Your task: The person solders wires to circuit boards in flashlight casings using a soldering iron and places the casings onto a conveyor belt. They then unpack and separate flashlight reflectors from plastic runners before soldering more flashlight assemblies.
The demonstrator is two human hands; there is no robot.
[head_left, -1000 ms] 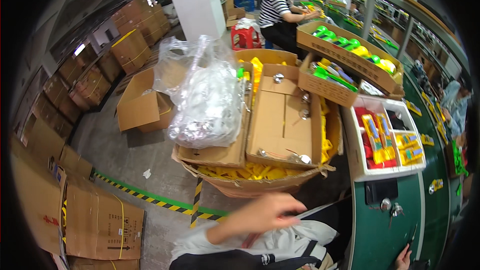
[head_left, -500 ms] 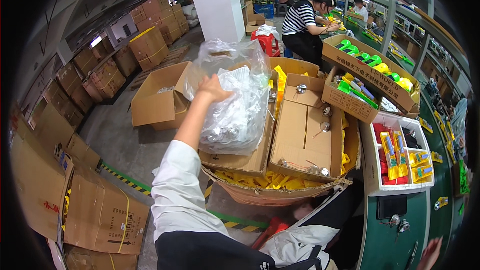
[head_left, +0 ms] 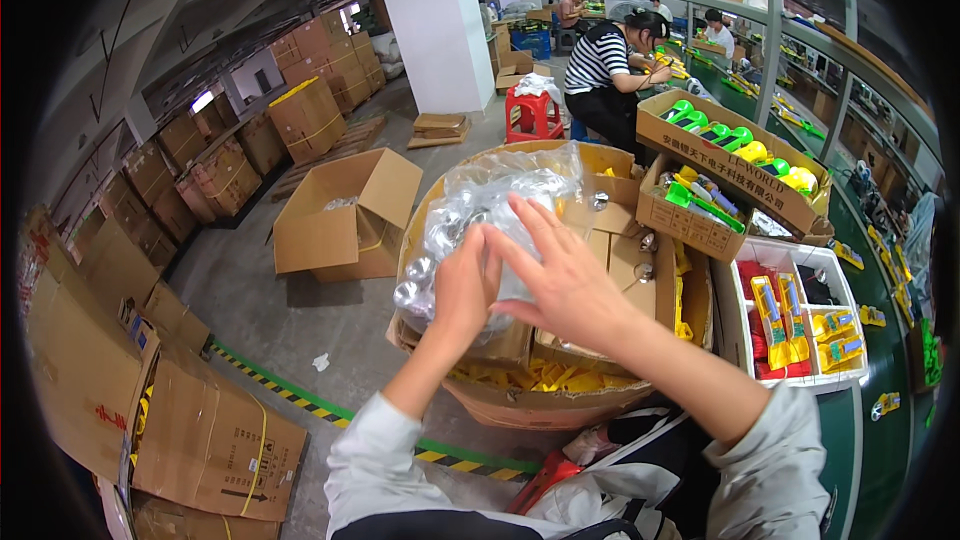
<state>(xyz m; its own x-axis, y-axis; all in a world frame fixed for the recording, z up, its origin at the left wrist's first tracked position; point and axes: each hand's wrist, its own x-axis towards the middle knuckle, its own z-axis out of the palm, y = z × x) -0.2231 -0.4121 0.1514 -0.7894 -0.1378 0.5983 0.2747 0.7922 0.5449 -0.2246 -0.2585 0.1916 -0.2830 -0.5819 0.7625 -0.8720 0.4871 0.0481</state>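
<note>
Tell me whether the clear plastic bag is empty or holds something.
It holds something: shiny, rounded silver pieces show through the clear plastic bag. How full, I cannot tell.

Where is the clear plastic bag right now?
In the head view, the clear plastic bag is near the centre, at the left hand and right hand, right of the open floor carton.

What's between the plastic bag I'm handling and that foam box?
Right of the plastic bag, the head view shows a shallow cardboard tray with silvery reflectors, then yellow parts in the big carton; your right hand partly covers the tray.
</note>
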